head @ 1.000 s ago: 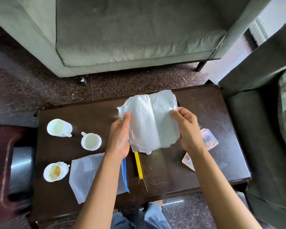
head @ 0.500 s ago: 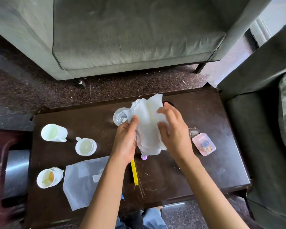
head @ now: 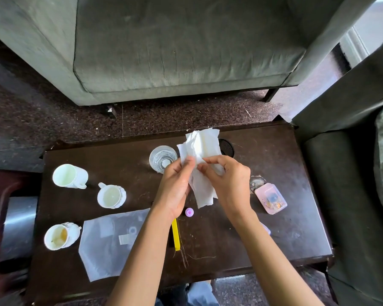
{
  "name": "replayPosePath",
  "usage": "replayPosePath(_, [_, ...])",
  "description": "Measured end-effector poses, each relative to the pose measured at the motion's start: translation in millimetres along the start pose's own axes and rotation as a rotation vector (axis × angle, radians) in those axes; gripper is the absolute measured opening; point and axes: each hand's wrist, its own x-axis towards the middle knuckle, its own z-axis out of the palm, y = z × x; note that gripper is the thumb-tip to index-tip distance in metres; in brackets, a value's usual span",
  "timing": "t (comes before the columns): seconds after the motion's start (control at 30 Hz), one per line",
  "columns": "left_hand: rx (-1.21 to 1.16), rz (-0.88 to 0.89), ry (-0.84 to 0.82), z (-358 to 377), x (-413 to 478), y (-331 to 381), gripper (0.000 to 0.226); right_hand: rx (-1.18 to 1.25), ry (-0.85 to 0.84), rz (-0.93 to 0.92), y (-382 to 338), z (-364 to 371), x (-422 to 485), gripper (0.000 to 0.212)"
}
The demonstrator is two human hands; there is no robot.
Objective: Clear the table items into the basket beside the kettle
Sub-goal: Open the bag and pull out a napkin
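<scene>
Above the middle of the dark table (head: 274,155), my left hand (head: 175,186) and my right hand (head: 228,184) both grip a white paper towel (head: 200,149), folded narrow and upright between them. Behind my left hand stands a clear glass (head: 161,157). Three white cups sit at the left: one far (head: 68,176), one in the middle (head: 111,196), one near with brownish dregs (head: 59,236). A translucent plastic bag (head: 111,239), a yellow strip (head: 175,235), a small purple cap (head: 189,212) and a pink plastic box (head: 271,201) lie on the table. No basket shows clearly.
A grey sofa (head: 175,47) faces the table across dark carpet. A dark armchair (head: 352,173) stands at the right. At the left edge sits a shiny metal object (head: 19,226) on a reddish stand. A round dark coaster (head: 227,147) lies behind the towel.
The paper towel was spread wide between my hands; they have come together and folded it into a narrow bundle. The view shifted, and the clear glass came into sight.
</scene>
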Motion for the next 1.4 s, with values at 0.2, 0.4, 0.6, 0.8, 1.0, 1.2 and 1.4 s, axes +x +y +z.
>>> replayPosePath(0.2, [-0.009,0.012,0.096,-1,4,0,0.018,0.366,-0.123,0.161,7,-15,9,0.013])
replayPosePath(0.4, [-0.054,0.012,0.144,-13,5,5,0.018,0.777,-0.243,0.520,15,-35,24,0.020])
replayPosePath(0.6, [0.002,0.013,0.160,-17,8,1,0.022,0.866,-0.438,0.628,22,-41,28,0.042])
replayPosePath(0.8, [0.086,0.035,0.134,-19,9,1,0.018,0.662,-0.407,0.498,29,-37,29,0.061])
replayPosePath(1.0, [0.109,0.005,0.127,-28,16,-6,0.022,0.582,-0.200,0.456,40,-23,24,0.063])
replayPosePath(1.2, [0.308,-0.038,0.093,-26,26,-37,0.039,0.468,-0.370,0.599,48,-19,24,0.027])
replayPosePath(1.4, [0.434,0.126,0.223,3,54,-30,0.006,0.297,-0.023,0.364,53,-20,41,0.009])
